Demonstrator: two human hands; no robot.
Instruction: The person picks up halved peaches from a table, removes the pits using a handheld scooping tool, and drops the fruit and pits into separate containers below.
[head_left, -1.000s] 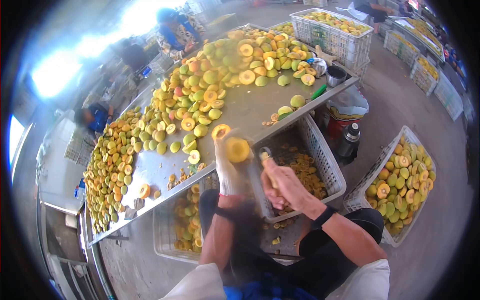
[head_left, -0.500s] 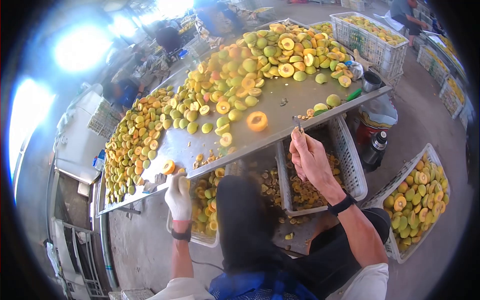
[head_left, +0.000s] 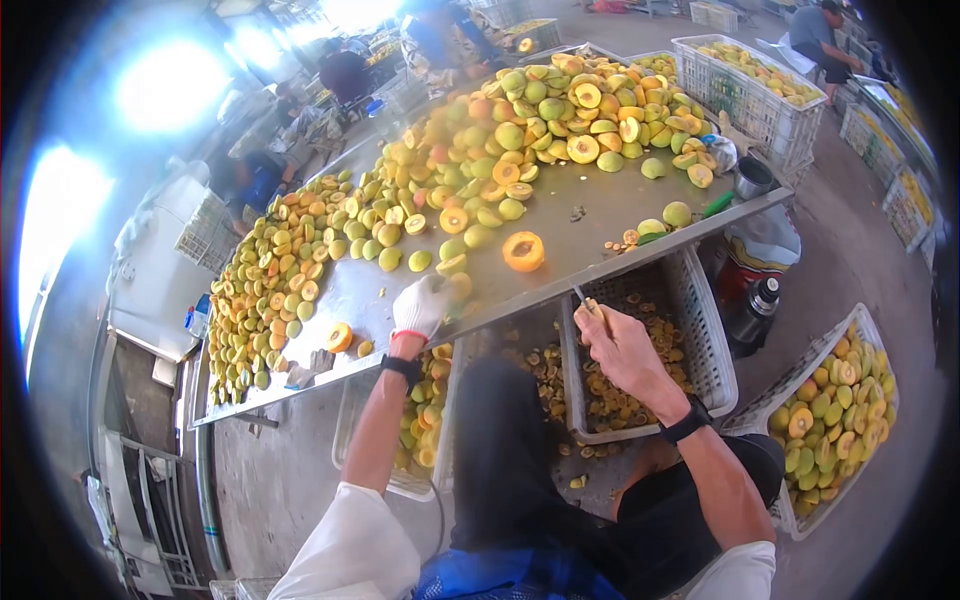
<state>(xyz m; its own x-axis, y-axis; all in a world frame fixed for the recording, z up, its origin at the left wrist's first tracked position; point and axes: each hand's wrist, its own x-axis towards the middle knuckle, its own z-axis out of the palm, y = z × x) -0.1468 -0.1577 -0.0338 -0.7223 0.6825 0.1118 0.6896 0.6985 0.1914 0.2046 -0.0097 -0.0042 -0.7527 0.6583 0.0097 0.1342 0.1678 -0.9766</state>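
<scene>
Cut fruit [head_left: 583, 149] is lying in a big, long heap on the metal table [head_left: 565, 203], running from the far side down to the left end. Many pieces are showing orange insides, and others are showing green and yellow skin. One orange half [head_left: 523, 251] is sitting alone near the front edge, with its hollow middle facing up. Another half [head_left: 340, 336] is lying farther left, near a gray, cloth-like thing [head_left: 312, 368].

The left hand [head_left: 420, 306], at the front edge of the table, is wearing a white glove [head_left: 424, 300]. A blurry yellow-green piece [head_left: 460, 287] is showing just beside its fingers. The fingers are looking smeared, so I cannot tell if they are spread or pinching the piece.

The right hand [head_left: 625, 350] is bare, and its fingers are curling tight around the light handle of a small tool [head_left: 592, 307]. A thin metal tip is poking out toward the table edge. This hand is hanging over a white basket [head_left: 707, 330], which is holding lots of small brown and yellow bits [head_left: 620, 400].

A second basket [head_left: 358, 440] is standing by the left arm [head_left: 374, 430], holding more fruit. A third basket [head_left: 757, 410], full of fruit, is standing on the floor [head_left: 840, 220] at the right. A dark flask [head_left: 754, 315] is standing just beside the white basket.
</scene>
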